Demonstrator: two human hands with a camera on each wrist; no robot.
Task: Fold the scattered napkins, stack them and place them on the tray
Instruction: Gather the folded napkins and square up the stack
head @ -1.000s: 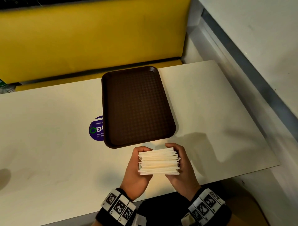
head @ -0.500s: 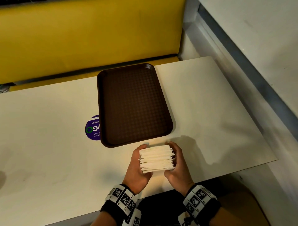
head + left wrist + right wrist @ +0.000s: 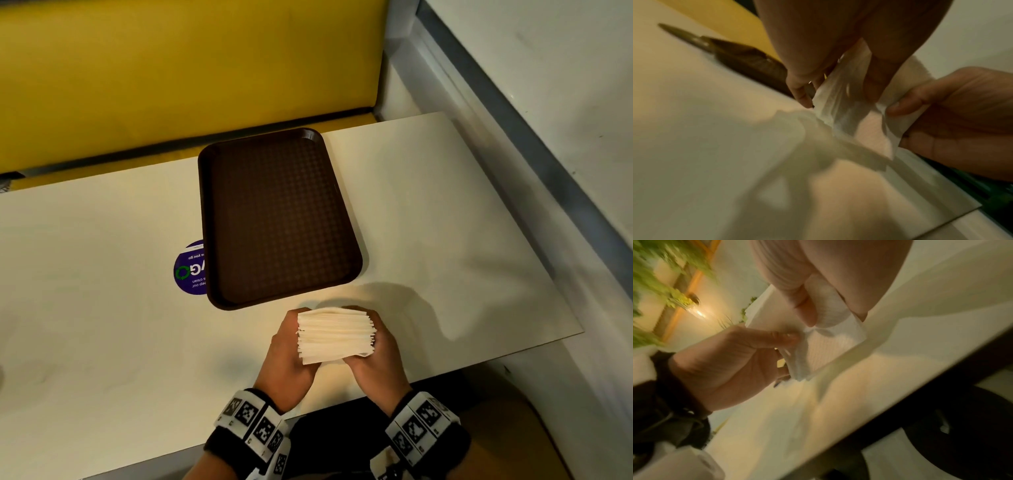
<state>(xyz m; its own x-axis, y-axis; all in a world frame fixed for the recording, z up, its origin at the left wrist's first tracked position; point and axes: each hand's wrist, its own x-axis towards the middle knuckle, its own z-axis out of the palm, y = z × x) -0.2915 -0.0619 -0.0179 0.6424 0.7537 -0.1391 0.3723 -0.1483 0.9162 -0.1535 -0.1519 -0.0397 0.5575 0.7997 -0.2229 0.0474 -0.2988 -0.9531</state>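
A thick stack of folded white napkins (image 3: pixel 336 335) is held above the table's near edge, gripped between both hands. My left hand (image 3: pixel 287 353) clasps its left side and my right hand (image 3: pixel 380 356) its right side. In the left wrist view the napkins (image 3: pixel 840 99) hang under my left hand's fingers (image 3: pixel 799 87), with the right hand (image 3: pixel 953 110) gripping opposite. The right wrist view shows the napkin stack (image 3: pixel 824 344) lifted off the table, its lower corner pinched by the left hand (image 3: pixel 748 353). A dark brown tray (image 3: pixel 277 216) lies just beyond the stack.
The white table (image 3: pixel 445 240) runs right to an edge by a grey wall ledge (image 3: pixel 534 147). A yellow bench back (image 3: pixel 171 68) stands behind it. A purple round sticker (image 3: pixel 190 270) peeks from under the tray's left side.
Both hands keep holding the napkin stack and have shifted it a little forward, nearer the tray's near edge. The head view has tilted slightly.
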